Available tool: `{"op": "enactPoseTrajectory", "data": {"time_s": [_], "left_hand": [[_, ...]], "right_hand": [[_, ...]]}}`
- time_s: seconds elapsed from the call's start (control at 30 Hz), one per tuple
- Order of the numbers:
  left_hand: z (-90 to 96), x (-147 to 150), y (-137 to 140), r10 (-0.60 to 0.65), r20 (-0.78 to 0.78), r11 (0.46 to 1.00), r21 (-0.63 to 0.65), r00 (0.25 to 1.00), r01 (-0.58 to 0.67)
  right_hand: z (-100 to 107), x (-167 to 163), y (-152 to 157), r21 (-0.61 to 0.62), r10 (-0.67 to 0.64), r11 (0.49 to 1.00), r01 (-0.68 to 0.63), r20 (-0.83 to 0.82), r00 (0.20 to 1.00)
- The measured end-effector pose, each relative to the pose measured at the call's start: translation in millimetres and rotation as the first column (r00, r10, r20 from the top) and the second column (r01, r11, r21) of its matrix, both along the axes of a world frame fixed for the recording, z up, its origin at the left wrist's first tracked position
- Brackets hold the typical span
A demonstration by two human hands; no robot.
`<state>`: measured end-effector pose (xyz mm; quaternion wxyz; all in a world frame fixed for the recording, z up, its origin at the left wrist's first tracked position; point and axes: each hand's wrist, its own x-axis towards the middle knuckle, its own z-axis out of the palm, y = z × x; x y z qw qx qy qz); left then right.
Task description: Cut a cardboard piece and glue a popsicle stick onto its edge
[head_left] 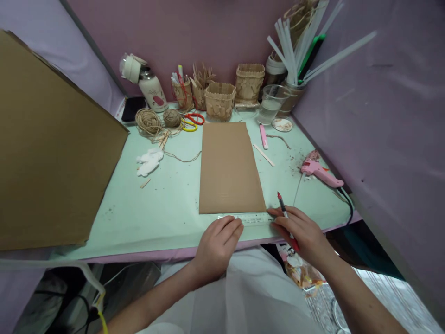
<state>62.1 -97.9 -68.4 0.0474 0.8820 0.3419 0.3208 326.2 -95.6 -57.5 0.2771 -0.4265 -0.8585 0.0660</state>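
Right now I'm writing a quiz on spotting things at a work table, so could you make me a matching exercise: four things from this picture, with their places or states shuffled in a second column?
Things:
1. Ruler
2. Pen
3. Flat cardboard sheet
4. Glue gun

Places and states:
A. Pink, with a dark cord at its handle
B. Held in the right hand
C. Clear, with the left hand on it
D. Brown, in the middle of the table

Pairs: 1-C, 2-B, 3-D, 4-A
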Motion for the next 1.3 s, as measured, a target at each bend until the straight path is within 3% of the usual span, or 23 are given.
{"op": "enactPoseTrajectory", "data": {"time_s": [0.53,0.93,1.03,1.17,1.3], "left_hand": [[-5.0,-1.4,0.2,-0.003,0.03,0.999,-0.044,1.0,0.004],[1.0,-2.4,1.4,0.003,0.143,0.998,-0.068,0.99,0.006],[6.2,-4.0,2.2,0.017,0.153,0.996,-0.09,0.988,-0.003],[15.6,-12.1,3.6,0.016,0.191,0.993,-0.116,0.981,0.006],[24.0,-27.0,8.1,-0.017,0.268,0.993,-0.107,0.963,0.048]], "right_hand": [[0.5,4.3,-1.4,0.001,0.002,1.0,-0.002,0.039,0.999],[-2.9,-0.8,-10.6,0.029,-0.001,1.0,0.004,-0.1,0.995],[-3.6,-2.5,-17.1,-0.02,-0.04,0.999,0.038,-0.106,0.994],[4.9,-14.4,-30.0,-0.025,-0.057,0.998,0.053,-0.193,0.98],[23.1,-34.4,-38.9,0.004,0.011,1.0,-0.011,-0.268,0.963]]}}
